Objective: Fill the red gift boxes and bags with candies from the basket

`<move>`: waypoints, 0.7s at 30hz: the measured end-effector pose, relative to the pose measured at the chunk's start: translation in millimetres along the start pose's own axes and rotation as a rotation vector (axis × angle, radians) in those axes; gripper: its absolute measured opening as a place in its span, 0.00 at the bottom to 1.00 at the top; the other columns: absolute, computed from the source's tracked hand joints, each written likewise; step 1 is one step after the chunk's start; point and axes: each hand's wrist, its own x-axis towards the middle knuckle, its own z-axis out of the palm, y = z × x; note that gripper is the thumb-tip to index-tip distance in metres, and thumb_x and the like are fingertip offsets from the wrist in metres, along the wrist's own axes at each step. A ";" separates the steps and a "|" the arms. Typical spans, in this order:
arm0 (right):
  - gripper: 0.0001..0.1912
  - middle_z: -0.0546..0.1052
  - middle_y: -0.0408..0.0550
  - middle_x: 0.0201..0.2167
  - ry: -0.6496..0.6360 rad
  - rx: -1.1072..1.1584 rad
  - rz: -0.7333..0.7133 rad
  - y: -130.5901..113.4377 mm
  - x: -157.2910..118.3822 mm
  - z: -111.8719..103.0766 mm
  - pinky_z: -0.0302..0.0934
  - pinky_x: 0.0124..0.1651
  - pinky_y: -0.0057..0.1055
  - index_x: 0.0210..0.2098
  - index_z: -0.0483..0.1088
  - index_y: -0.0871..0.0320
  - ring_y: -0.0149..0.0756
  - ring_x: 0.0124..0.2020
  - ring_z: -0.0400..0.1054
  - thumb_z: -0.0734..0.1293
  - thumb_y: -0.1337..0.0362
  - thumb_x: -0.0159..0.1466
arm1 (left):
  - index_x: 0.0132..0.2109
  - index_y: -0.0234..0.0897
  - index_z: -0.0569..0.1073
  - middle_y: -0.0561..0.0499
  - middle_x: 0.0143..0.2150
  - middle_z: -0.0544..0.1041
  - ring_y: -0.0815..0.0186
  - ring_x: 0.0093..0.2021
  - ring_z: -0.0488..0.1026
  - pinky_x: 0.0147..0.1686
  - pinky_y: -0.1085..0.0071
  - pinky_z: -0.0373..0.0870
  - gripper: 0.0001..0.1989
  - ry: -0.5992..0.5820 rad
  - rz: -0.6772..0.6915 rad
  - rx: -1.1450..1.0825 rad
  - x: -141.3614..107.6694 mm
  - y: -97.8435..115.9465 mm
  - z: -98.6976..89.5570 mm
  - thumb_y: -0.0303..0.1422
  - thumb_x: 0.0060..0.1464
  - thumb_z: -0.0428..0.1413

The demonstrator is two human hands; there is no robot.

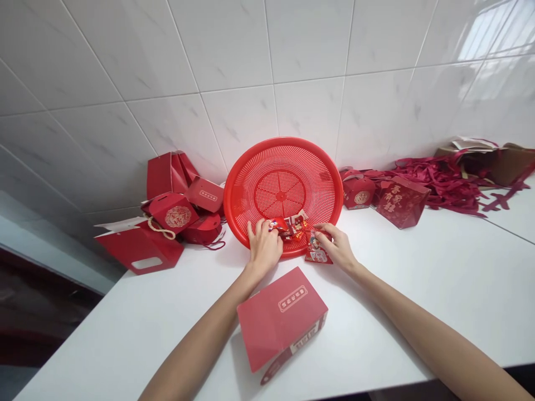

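Observation:
A round red plastic basket (281,146) leans against the wall, with several wrapped candies (292,227) gathered at its lower edge. My left hand (265,245) reaches over the basket's front rim, its fingers curled against a red wrapped candy at the left of the pile. My right hand (337,245) pinches the upper right side of a small red pyramid-shaped candy box (318,250) with a cartoon figure on it. That box is held at the basket's lower right rim. Nearer to me, between my forearms, a larger red gift box (282,317) lies on the table.
On the left are several red gift boxes (173,216), one with a rope handle. To the right sit more red boxes (401,201), a heap of dark red ribbons (438,181) and an open cardboard box (512,162). A tiled wall (309,106) backs the white table (418,267).

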 end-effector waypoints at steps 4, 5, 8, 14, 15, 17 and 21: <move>0.10 0.81 0.53 0.42 -0.033 -0.037 -0.088 0.1 -1.7 2.5 0.67 0.47 0.39 0.33 0.75 0.56 0.43 0.42 0.74 0.63 0.60 0.64 | 0.43 0.31 0.80 0.32 0.66 0.66 0.41 0.67 0.59 0.66 0.37 0.52 0.13 0.005 -0.019 0.037 -3.7 -2.6 7.6 0.28 0.56 0.52; 0.10 0.80 0.53 0.42 -0.035 -0.046 -0.108 -0.3 -2.2 2.9 0.67 0.47 0.39 0.33 0.75 0.56 0.43 0.42 0.74 0.63 0.61 0.64 | 0.46 0.30 0.79 0.32 0.68 0.64 0.41 0.68 0.58 0.66 0.38 0.52 0.14 0.011 -0.013 0.029 -4.7 -3.1 9.8 0.28 0.56 0.52; 0.10 0.80 0.53 0.41 -0.045 -0.076 -0.165 -1.5 -3.6 3.9 0.67 0.47 0.39 0.32 0.74 0.55 0.43 0.43 0.74 0.63 0.62 0.65 | 0.57 0.30 0.73 0.32 0.70 0.59 0.42 0.68 0.58 0.65 0.40 0.55 0.21 0.037 -0.005 -0.009 -6.7 -5.0 16.8 0.29 0.57 0.53; 0.09 0.79 0.53 0.41 -0.052 -0.112 -0.227 -1.0 -5.0 6.8 0.67 0.47 0.40 0.32 0.73 0.55 0.43 0.43 0.73 0.63 0.63 0.66 | 0.57 0.33 0.75 0.33 0.68 0.62 0.44 0.66 0.60 0.63 0.45 0.61 0.20 0.052 0.059 -0.063 -8.0 -7.7 26.8 0.30 0.59 0.52; 0.09 0.79 0.53 0.40 -0.051 -0.112 -0.226 -1.2 -5.1 7.2 0.67 0.47 0.40 0.32 0.73 0.55 0.43 0.43 0.73 0.63 0.63 0.66 | 0.56 0.34 0.76 0.35 0.67 0.63 0.45 0.66 0.61 0.63 0.47 0.62 0.19 0.057 0.087 -0.080 -8.5 -7.2 27.6 0.30 0.60 0.52; 0.09 0.79 0.53 0.39 -0.051 -0.109 -0.219 -2.2 -5.3 7.4 0.67 0.46 0.40 0.32 0.73 0.55 0.43 0.42 0.72 0.63 0.63 0.65 | 0.54 0.36 0.77 0.37 0.66 0.66 0.47 0.65 0.62 0.62 0.48 0.63 0.17 0.074 0.145 -0.117 -9.9 -4.9 29.4 0.31 0.61 0.51; 0.09 0.78 0.51 0.34 -0.058 -0.090 -0.170 -6.0 -6.2 6.0 0.65 0.43 0.38 0.31 0.73 0.55 0.42 0.38 0.71 0.62 0.62 0.65 | 0.49 0.37 0.80 0.39 0.65 0.69 0.49 0.65 0.63 0.64 0.48 0.60 0.15 0.130 0.230 -0.185 -15.4 1.6 35.8 0.35 0.62 0.52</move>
